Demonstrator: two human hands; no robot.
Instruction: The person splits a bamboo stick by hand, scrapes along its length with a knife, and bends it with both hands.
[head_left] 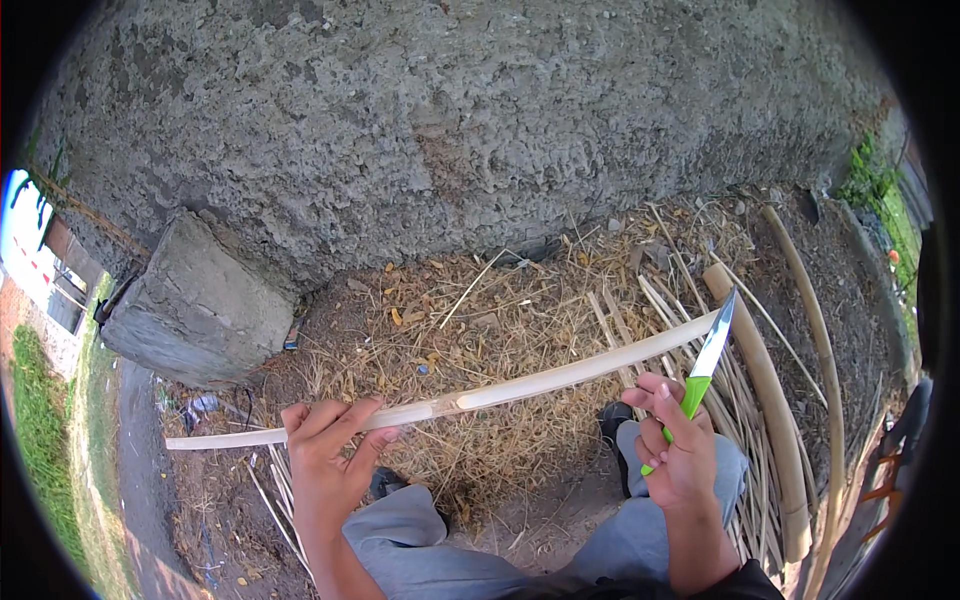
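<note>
A long pale split bamboo strip (560,377) lies crosswise in front of me, its hollow side with a node near the middle facing up. My left hand (330,450) is closed around the strip, left of that node. In my right hand (680,445) is a knife (698,382) with a bright green handle, its blade pointing up and slightly right. The blade overlaps the right end of the strip in this view; whether they touch I cannot tell. My right fingers are curled round the handle, below the strip.
Many thin bamboo strips (738,440) lie in a pile by my right leg. Beyond them are a thick bamboo pole (765,400) and a thinner pole (815,340). A rough wall (480,120) stands ahead, with a concrete block (205,300) at left. Shavings (500,440) cover the ground.
</note>
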